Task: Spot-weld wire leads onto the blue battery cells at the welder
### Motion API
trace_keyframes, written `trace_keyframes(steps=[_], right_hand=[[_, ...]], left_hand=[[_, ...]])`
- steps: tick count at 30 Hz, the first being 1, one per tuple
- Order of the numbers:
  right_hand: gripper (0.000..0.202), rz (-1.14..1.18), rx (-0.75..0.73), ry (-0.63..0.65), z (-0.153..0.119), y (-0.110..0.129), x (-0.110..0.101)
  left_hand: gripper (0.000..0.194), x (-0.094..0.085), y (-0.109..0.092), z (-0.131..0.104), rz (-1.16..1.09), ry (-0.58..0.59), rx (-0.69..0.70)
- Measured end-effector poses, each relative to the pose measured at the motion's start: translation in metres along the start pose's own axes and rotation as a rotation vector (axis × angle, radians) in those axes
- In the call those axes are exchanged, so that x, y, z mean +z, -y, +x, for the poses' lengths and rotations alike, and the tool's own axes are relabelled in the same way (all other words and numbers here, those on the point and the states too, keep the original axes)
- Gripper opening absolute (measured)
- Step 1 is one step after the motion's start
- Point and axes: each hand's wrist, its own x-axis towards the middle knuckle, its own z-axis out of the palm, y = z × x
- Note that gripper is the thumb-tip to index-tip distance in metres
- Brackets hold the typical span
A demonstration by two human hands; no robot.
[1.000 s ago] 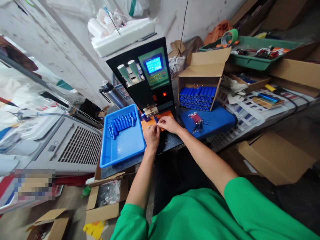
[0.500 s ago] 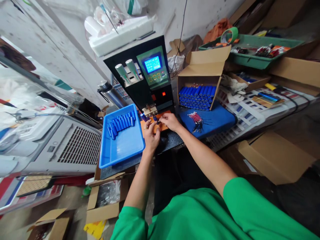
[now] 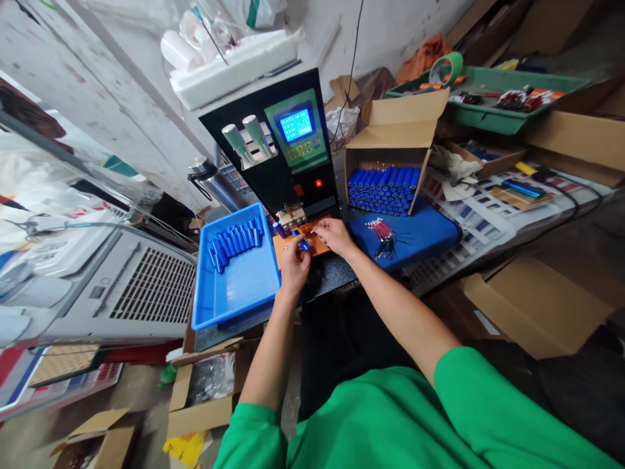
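My left hand (image 3: 295, 266) is closed on a blue cylindrical cell (image 3: 304, 245), tilted over the orange plate (image 3: 319, 246) at the foot of a black machine (image 3: 273, 189) with a lit screen. To its right, my right hand (image 3: 333, 236) pinches something small and pale at its fingertips, too small to name. Another blue cell stands by the machine's metal head (image 3: 291, 215). Left of the hands, a blue tray (image 3: 244, 286) holds several blue cells. Red and black wires (image 3: 383, 236) lie on a blue surface at the right.
An open cardboard box (image 3: 400, 124) full of blue cells is behind the wires. A steel flask (image 3: 219, 185) stands behind the blue tray. Farther right are a green tray (image 3: 508, 122) and a white plastic crate (image 3: 481, 225).
The cell in my left hand has moved toward me, away from the machine's head, and now lies more tilted. My right hand has barely moved.
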Motion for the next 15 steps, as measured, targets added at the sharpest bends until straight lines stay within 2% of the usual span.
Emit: trace_keyframes(steps=[4, 7, 11, 15], right_hand=[[0.025, 0.025, -0.003, 0.004, 0.0, 0.0, 0.0], [0.024, 0.037, 0.002, 0.003, 0.0, 0.001, 0.0], [0.024, 0.022, -0.006, -0.004, 0.0, 0.002, 0.0], [0.024, 0.011, -0.016, 0.004, 0.0, 0.001, 0.0]], left_hand=[[0.037, 0.0, -0.004, 0.003, -0.121, -0.065, -0.108], [0.033, 0.0, -0.008, 0.013, -0.124, -0.117, -0.169], [0.021, 0.0, -0.009, 0.027, -0.069, -0.093, -0.151], [0.018, 0.003, -0.008, 0.032, -0.063, -0.079, -0.147]])
